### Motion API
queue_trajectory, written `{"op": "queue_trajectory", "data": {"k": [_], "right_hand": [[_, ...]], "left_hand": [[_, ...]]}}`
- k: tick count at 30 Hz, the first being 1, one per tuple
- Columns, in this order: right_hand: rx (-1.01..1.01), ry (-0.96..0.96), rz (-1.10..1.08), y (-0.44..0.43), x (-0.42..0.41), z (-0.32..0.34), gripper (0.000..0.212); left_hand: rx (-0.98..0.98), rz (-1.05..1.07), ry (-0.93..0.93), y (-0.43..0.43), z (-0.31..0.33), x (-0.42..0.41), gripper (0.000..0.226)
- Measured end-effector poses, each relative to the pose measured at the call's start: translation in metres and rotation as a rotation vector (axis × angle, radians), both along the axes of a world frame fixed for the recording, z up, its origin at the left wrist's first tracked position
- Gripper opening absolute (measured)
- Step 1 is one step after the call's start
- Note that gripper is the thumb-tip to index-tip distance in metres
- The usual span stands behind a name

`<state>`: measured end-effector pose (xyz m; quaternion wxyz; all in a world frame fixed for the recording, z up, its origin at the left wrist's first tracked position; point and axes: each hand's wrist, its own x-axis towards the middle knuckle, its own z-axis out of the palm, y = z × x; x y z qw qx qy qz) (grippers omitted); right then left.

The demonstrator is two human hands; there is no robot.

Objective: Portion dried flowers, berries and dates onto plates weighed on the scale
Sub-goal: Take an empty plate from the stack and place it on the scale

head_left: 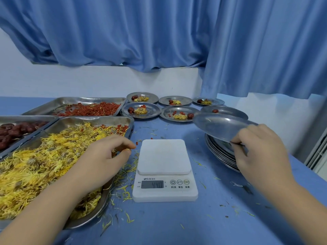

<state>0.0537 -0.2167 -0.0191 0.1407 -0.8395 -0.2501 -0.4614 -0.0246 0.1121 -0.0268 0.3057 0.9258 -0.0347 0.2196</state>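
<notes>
A white digital scale (164, 167) sits mid-table, its platform bare and its display showing digits. My right hand (260, 152) grips the near rim of an empty steel plate (219, 127), tilted up off a stack of plates (219, 154). My left hand (106, 156) hovers at the right rim of a tray of yellow dried flowers (40, 163), fingertips pinching a few petals. A tray of red berries (88, 108) stands behind it, and a tray of dark dates (16, 131) at the far left.
Several filled plates stand in two rows at the back, such as one plate (141, 110) holding flowers, berries and a date. Loose petals and berries litter the blue tablecloth (177, 223). A blue curtain (159, 32) hangs behind; the table's edge runs along the right.
</notes>
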Motion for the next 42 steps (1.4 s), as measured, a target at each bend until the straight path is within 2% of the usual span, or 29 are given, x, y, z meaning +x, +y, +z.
{"op": "queue_trajectory", "data": {"k": [6, 13, 19, 26, 30, 37, 42], "right_hand": [[-0.097, -0.072, 0.232, 0.029, -0.020, -0.015, 0.015], [-0.191, 0.028, 0.363, 0.056, -0.031, -0.030, 0.018], [-0.203, 0.094, 0.278, 0.059, -0.029, -0.032, 0.024], [-0.202, 0.232, 0.192, 0.058, -0.034, -0.029, 0.019], [-0.136, 0.399, 0.257, 0.051, -0.039, -0.026, 0.022], [-0.063, 0.531, 0.295, 0.046, -0.039, -0.019, 0.018], [-0.142, 0.557, 0.337, 0.037, -0.050, -0.007, 0.010]], "left_hand": [[-0.112, 0.201, -0.058, 0.002, 0.003, 0.002, 0.019], [-0.112, 0.191, -0.069, 0.001, 0.005, 0.003, 0.019], [-0.094, 0.180, -0.080, 0.000, 0.003, 0.003, 0.018], [-0.112, 0.181, -0.064, 0.000, 0.003, 0.002, 0.018], [-0.111, 0.188, -0.078, -0.001, 0.003, 0.001, 0.017], [-0.128, 0.180, -0.057, -0.001, 0.003, 0.002, 0.017], [-0.134, 0.187, -0.043, 0.000, 0.003, 0.002, 0.017]]}}
